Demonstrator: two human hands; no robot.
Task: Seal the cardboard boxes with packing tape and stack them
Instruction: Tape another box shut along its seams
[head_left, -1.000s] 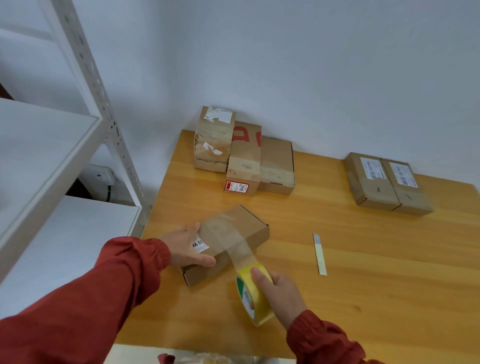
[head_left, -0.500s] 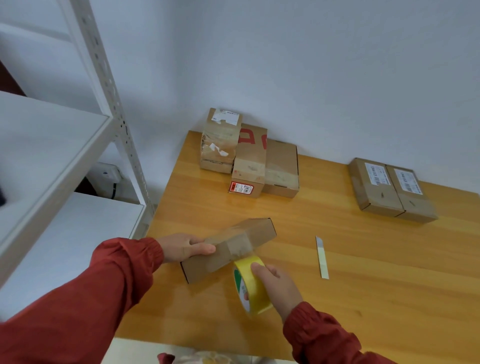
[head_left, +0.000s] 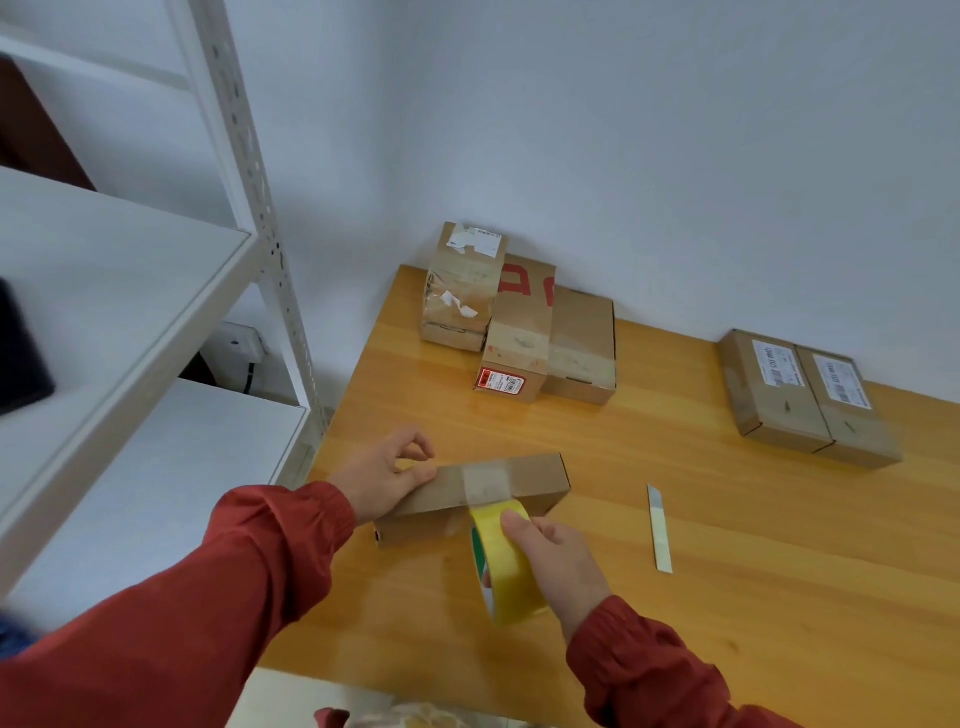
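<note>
Where the wooden table (head_left: 779, 571) meets the plain white wall (head_left: 623, 130), three sealed cartons sit side by side at the far left: a box with torn labels (head_left: 460, 291), a box with red print (head_left: 519, 332) and a plain brown box (head_left: 584, 345), each touching the next. Far right, well apart from them, two labelled boxes (head_left: 774, 389) lie pressed together. A slim cutter (head_left: 658, 527) lies flat on the table, to the right of the work. Left of the table stands a white metal shelving unit (head_left: 104, 291) with a perforated upright; a blurred dark object (head_left: 21, 353) rests on its upper shelf, and a wall socket (head_left: 236, 343) shows behind it.

Near the table's left edge, the cardboard box (head_left: 535, 480) being sealed lies with its long side running left to right and its upper face sloping down toward the person. A band of clear tape crosses its middle and runs down to the tape roll (head_left: 506, 566), which is just in front of the box's near face. The left hand (head_left: 384, 475), coming out of a red sleeve, grips the box's left end, fingers curled over the far edge and thumb along the top. The right hand (head_left: 553, 561) clasps the yellow roll from the right, thumb laid on its outer rim, fingers wrapped round the far side.
</note>
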